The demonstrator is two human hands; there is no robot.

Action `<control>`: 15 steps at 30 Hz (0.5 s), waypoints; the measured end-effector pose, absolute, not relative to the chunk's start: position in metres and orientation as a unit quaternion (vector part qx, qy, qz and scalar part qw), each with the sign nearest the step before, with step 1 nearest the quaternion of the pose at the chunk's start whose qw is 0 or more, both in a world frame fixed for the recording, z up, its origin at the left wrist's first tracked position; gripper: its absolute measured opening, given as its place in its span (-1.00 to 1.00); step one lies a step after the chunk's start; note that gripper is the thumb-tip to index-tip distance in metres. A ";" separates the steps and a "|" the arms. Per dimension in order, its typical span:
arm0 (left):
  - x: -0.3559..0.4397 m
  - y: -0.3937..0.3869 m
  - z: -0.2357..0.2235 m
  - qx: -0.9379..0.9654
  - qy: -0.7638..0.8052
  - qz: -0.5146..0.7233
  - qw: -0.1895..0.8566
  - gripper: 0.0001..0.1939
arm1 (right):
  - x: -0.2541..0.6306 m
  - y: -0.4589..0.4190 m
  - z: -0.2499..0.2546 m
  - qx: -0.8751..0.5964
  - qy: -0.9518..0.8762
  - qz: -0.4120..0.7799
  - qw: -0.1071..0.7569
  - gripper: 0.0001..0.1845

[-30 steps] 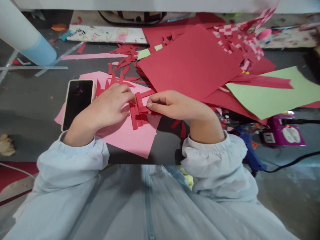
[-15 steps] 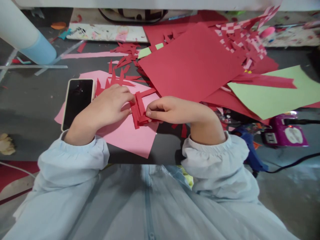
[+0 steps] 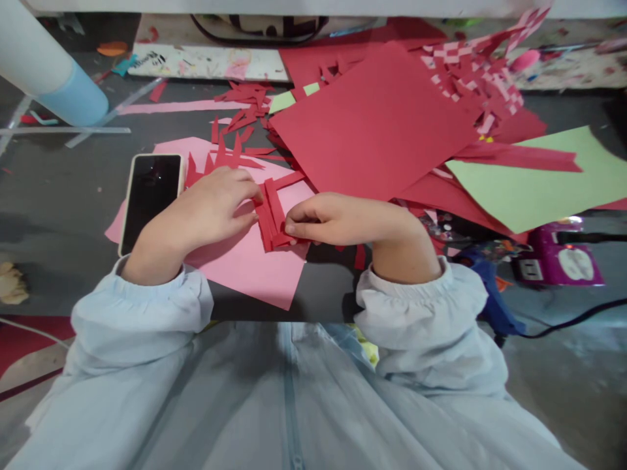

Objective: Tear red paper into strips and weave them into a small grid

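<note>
Several red paper strips [image 3: 273, 207] lie crossed over one another on a pink paper sheet [image 3: 255, 281] in front of me. My left hand [image 3: 223, 205] comes in from the left, its fingers curled around the left edge of the strips; the fingertips are partly hidden. With thumb and forefinger pressed together, my right hand [image 3: 326, 220] pinches the end of a red strip at the lower right of the crossed strips. Beside my left wrist, a phone [image 3: 151, 192] with a dark screen rests partly on the pink sheet.
A large red sheet [image 3: 377, 124] lies beyond my hands, with loose red scraps [image 3: 245, 104] to its left. Right are a green sheet [image 3: 543, 179], a blue glue gun [image 3: 494, 300] with a cord and a purple box [image 3: 563, 261]. A white-and-blue bottle [image 3: 73, 91] stands at the back left.
My right hand has dipped very slightly with the end of the red strip. My left hand stays nearly still at the strips' left edge.
</note>
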State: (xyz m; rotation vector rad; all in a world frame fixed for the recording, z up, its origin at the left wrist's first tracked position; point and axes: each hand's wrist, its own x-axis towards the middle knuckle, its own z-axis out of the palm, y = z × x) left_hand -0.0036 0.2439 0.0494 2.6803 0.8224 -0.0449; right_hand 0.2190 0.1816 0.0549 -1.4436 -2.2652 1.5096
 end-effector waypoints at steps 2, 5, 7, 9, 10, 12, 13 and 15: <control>-0.004 0.244 0.049 0.942 0.290 -0.013 0.170 -0.72 | 0.219 0.181 0.054 -0.469 -0.732 0.493 0.028 -0.67; -0.004 0.244 0.049 0.940 0.293 -0.014 0.174 -0.72 | 0.220 0.181 0.054 -0.468 -0.734 0.491 0.032 -0.67; -0.004 0.243 0.049 0.939 0.296 -0.018 0.175 -0.73 | 0.220 0.181 0.054 -0.469 -0.737 0.486 0.033 -0.68; -0.004 0.243 0.049 0.938 0.298 -0.020 0.176 -0.73 | 0.220 0.182 0.055 -0.475 -0.734 0.485 0.029 -0.68; -0.004 0.243 0.049 0.938 0.299 -0.021 0.176 -0.73 | 0.220 0.182 0.055 -0.478 -0.732 0.485 0.026 -0.68; -0.004 0.243 0.050 0.938 0.299 -0.021 0.175 -0.74 | 0.219 0.182 0.056 -0.482 -0.729 0.486 0.021 -0.68; -0.004 0.243 0.050 0.938 0.299 -0.021 0.175 -0.75 | 0.219 0.182 0.056 -0.482 -0.729 0.486 0.021 -0.69; -0.003 0.243 0.050 0.939 0.296 -0.020 0.174 -0.75 | 0.219 0.182 0.056 -0.480 -0.731 0.484 0.022 -0.69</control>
